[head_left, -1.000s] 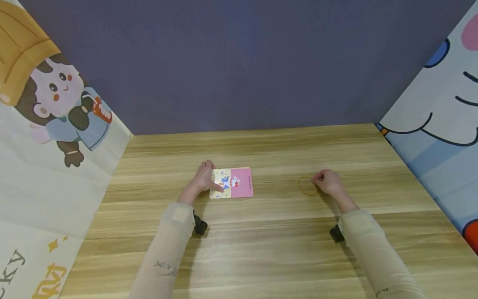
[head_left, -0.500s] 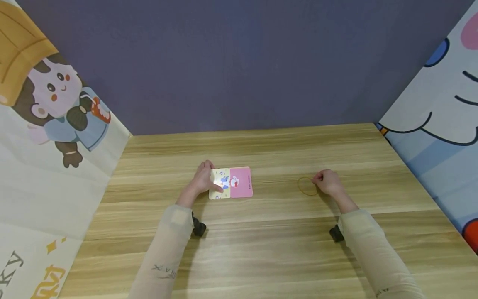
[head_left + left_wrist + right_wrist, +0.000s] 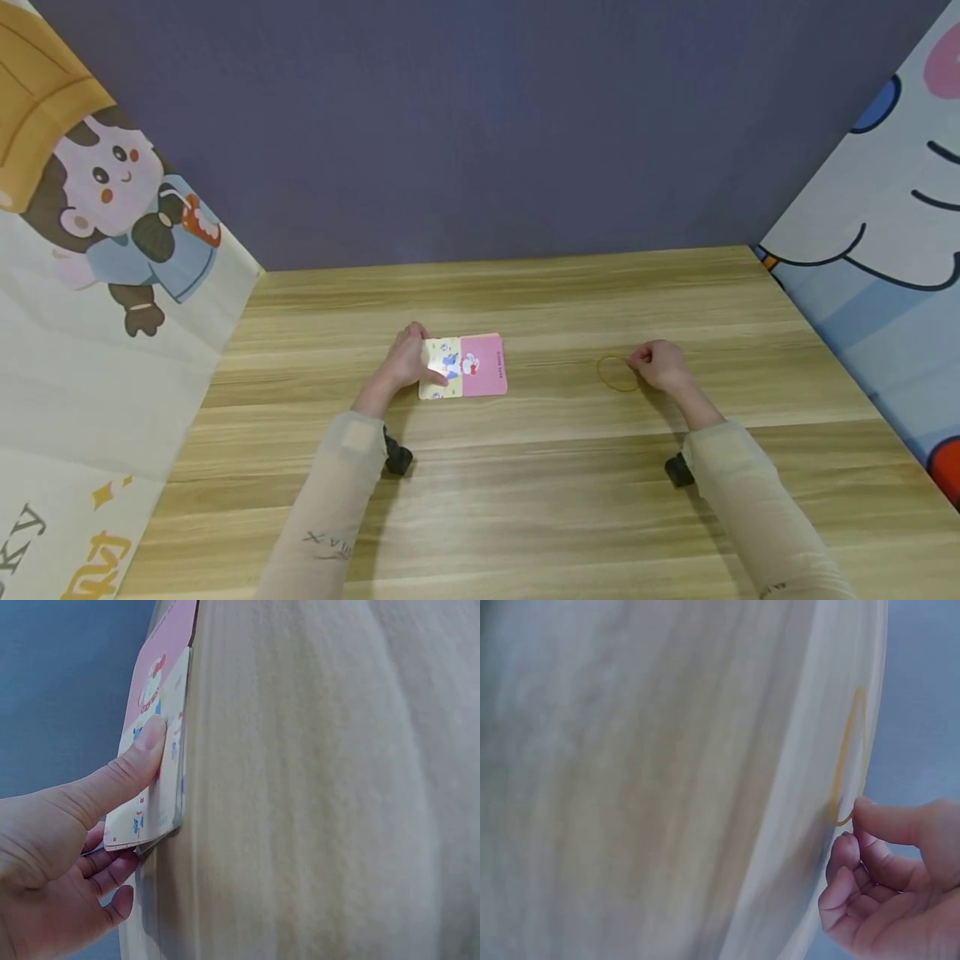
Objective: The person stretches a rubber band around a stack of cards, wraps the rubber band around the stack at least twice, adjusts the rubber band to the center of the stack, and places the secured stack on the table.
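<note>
The left hand [image 3: 405,362] grips a booklet [image 3: 483,367], and the right hand [image 3: 660,367] pinches a yellow band [image 3: 842,754]

In the head view, the booklet lies just left of the centre of the frame, on the wooden table [image 3: 525,500]. Its left part is cream with small coloured drawings, and its right part is pink. The left hand grasps it at the left end: the thumb lies on the cream part, and in the left wrist view other fingers are at the end edge, partly hidden. In this view, the edges of the booklet show more than one layer.

The yellow band is right of the centre in the head view, well apart from the booklet. It makes a thin loop, and the right hand holds it between thumb and finger at the right side of the loop. I cannot tell if the whole loop touches the table.

Both arms come from the bottom of the frame in pale sleeves [image 3: 322,500]. Behind the table, a dark blue-grey wall [image 3: 480,133] fills the upper middle. A cartoon print [image 3: 112,183] is at the upper left.
</note>
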`<control>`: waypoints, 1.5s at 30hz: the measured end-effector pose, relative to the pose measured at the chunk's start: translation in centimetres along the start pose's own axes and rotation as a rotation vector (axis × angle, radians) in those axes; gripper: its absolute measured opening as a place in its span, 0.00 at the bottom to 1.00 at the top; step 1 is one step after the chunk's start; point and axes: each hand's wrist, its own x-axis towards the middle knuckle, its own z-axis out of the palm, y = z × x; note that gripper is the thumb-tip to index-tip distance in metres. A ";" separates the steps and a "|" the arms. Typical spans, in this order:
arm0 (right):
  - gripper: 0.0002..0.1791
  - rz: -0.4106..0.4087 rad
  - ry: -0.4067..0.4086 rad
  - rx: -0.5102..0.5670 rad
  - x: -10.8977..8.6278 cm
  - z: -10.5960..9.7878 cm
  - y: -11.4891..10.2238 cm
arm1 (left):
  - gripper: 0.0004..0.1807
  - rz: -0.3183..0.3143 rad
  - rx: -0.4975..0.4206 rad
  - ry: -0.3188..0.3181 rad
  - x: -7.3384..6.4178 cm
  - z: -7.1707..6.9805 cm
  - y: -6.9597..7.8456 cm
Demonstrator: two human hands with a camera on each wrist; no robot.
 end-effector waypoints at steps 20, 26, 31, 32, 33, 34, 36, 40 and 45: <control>0.08 -0.067 0.043 0.039 -1.9 -0.5 -1.0 | 0.49 -0.049 -0.031 -0.054 0.0 0.0 0.4; 0.09 -0.090 0.058 0.081 -2.5 -0.4 -1.1 | 0.48 -0.003 0.015 -0.042 0.0 0.0 0.2; 0.08 -0.107 0.064 0.097 -3.0 -0.3 -1.0 | 0.49 -0.007 0.040 -0.044 -0.2 -0.2 0.5; 0.08 -0.109 0.066 0.098 -3.0 -0.3 -1.0 | 0.49 -0.006 0.051 -0.043 -0.2 -0.2 0.7; 0.08 -0.112 0.070 0.101 -3.1 -0.3 -1.0 | 0.49 -0.010 0.058 -0.042 -0.3 -0.2 0.8; 0.08 -0.115 0.075 0.102 -3.2 -0.2 -0.9 | 0.49 -0.011 0.063 -0.039 -0.3 -0.2 0.9; 0.09 -0.122 0.081 0.103 -3.3 -0.2 -0.9 | 0.48 -0.012 0.077 -0.031 -0.4 -0.2 1.0; 0.09 -0.134 0.091 0.110 -3.6 -0.1 -0.9 | 0.47 -0.018 0.087 -0.013 -0.5 -0.2 1.1; 0.08 -0.149 0.107 0.109 -3.7 -0.1 -1.0 | 0.46 -0.005 0.110 0.005 -0.5 -0.1 1.2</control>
